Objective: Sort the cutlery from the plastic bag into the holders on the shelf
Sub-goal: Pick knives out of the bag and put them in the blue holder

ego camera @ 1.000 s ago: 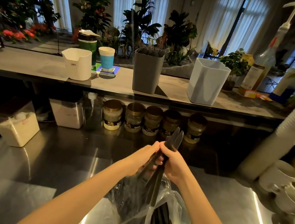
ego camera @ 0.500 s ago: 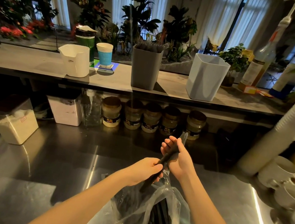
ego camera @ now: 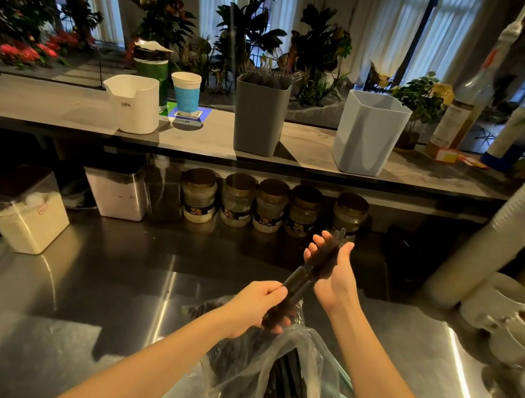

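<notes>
A bundle of black cutlery [ego camera: 307, 276] is now held clear of the plastic bag [ego camera: 276, 375], which is left slumped on the steel tabletop [ego camera: 102, 276] with more dark pieces visible inside it. A second ago the bundle was kept nearly upright just above the mouth of the bag, with both hands closed together on it. It is now tilted away and to the right and has been lifted further from the bag. Its lower end is gripped by the left hand [ego camera: 253, 305], whose fingers [ego camera: 273, 292] are curled round it. The right hand [ego camera: 335, 273] has been slid up and opened, so that the upper end is laid across the palm with the fingers [ego camera: 314, 242] loosely spread and not closed on it. Whether forks, knives or spoons are held cannot be told. From this it is judged that the draw from the bag is finished and that the pieces are being squared or checked before delivery. On the shelf [ego camera: 60, 109] a grey holder [ego camera: 259, 118] is seen already stocked with dark cutlery. A pale blue holder [ego camera: 367, 136] is placed to its right and a white holder [ego camera: 132, 104] to its left, and their contents are hidden. A reach up and forward is expected next.
</notes>
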`<action>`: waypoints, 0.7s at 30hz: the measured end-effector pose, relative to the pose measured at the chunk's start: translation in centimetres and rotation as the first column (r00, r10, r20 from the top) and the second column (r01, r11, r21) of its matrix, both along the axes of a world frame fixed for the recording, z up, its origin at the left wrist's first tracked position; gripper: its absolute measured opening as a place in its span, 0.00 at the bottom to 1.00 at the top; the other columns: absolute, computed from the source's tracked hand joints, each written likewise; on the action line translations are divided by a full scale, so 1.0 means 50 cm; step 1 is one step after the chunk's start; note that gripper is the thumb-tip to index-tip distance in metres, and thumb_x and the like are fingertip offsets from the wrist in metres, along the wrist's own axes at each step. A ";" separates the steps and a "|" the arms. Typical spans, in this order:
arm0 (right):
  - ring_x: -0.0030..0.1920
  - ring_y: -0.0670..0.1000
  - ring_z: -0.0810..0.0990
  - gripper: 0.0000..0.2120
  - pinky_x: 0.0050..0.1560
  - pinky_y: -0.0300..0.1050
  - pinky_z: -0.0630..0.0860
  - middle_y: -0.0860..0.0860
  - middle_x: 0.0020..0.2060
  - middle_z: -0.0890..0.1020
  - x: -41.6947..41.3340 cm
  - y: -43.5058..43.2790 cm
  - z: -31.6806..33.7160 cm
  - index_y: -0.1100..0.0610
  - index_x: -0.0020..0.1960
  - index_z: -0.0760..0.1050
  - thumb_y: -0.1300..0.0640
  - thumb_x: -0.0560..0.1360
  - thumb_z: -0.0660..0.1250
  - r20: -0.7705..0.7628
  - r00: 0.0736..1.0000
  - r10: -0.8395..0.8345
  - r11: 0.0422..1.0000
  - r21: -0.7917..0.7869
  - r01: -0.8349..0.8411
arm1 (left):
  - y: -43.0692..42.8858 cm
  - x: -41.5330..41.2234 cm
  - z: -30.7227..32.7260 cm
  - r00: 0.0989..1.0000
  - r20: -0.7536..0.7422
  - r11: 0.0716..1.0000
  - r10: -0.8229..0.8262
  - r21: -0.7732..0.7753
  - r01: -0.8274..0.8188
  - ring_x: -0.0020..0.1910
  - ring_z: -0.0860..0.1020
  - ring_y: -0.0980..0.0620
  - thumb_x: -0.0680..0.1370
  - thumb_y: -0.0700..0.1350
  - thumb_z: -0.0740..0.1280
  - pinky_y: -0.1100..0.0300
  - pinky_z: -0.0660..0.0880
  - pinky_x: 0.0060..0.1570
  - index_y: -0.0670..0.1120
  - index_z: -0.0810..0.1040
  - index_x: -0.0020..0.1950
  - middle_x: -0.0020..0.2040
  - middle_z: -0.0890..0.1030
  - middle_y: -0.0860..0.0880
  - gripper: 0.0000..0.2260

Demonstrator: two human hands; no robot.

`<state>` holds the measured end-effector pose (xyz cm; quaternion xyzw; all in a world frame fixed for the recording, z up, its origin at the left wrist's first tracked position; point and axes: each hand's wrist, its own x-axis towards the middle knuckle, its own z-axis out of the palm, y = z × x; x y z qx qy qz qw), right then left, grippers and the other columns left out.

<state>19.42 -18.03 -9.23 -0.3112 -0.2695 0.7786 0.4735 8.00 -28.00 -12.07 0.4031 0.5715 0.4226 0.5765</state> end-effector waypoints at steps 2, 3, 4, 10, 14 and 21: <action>0.58 0.51 0.75 0.26 0.65 0.49 0.67 0.52 0.55 0.78 0.005 0.005 -0.001 0.56 0.64 0.69 0.42 0.81 0.42 -0.015 1.000 0.009 1.000 0.013 -0.008 | 0.005 -0.002 -0.008 0.996 0.031 0.997 0.081 0.016 -0.082 0.40 0.81 0.52 0.83 0.43 0.57 0.56 0.81 0.43 0.42 0.77 0.53 0.46 0.81 0.44 0.10; 0.59 0.51 0.75 0.26 0.65 0.50 0.67 0.52 0.57 0.78 0.007 0.008 -0.002 0.56 0.65 0.69 0.42 0.82 0.43 -0.020 1.000 -0.006 1.000 0.013 0.007 | 0.006 -0.004 -0.010 0.994 0.038 0.994 0.105 0.017 -0.106 0.41 0.81 0.51 0.82 0.43 0.58 0.54 0.81 0.45 0.42 0.77 0.54 0.46 0.80 0.44 0.10; 0.60 0.52 0.75 0.24 0.65 0.50 0.67 0.52 0.58 0.78 0.010 0.010 -0.003 0.55 0.64 0.70 0.43 0.82 0.43 -0.018 1.000 -0.026 1.000 0.015 0.026 | 0.008 -0.005 -0.011 0.992 0.040 0.993 0.120 0.013 -0.121 0.42 0.80 0.49 0.82 0.43 0.58 0.52 0.81 0.47 0.42 0.77 0.54 0.45 0.80 0.44 0.10; 0.57 0.52 0.78 0.20 0.58 0.48 0.74 0.52 0.56 0.80 0.019 0.023 -0.010 0.54 0.58 0.74 0.45 0.82 0.47 -0.049 0.993 -0.104 0.995 -0.011 0.104 | 0.003 -0.011 -0.017 0.999 0.018 0.998 0.048 0.035 -0.048 0.42 0.77 0.51 0.82 0.41 0.58 0.55 0.81 0.47 0.41 0.78 0.55 0.43 0.78 0.43 0.10; 0.54 0.52 0.79 0.19 0.53 0.46 0.77 0.52 0.53 0.80 0.011 0.019 -0.010 0.54 0.58 0.74 0.45 0.82 0.50 -0.038 0.986 -0.161 0.986 -0.041 0.159 | 0.005 -0.010 -0.021 0.998 -0.062 0.999 0.009 0.053 -0.006 0.41 0.79 0.56 0.82 0.40 0.58 0.59 0.80 0.45 0.38 0.78 0.54 0.42 0.78 0.46 0.10; 0.25 0.42 0.65 0.21 0.24 0.33 0.64 0.48 0.29 0.68 -0.001 0.025 -0.013 0.56 0.51 0.73 0.41 0.80 0.51 -0.080 0.980 -0.185 0.977 -0.125 0.174 | 0.007 0.002 -0.025 0.945 -0.315 0.994 -0.087 0.029 0.101 0.35 0.76 0.59 0.83 0.46 0.55 0.68 0.74 0.34 0.45 0.75 0.49 0.39 0.78 0.50 0.10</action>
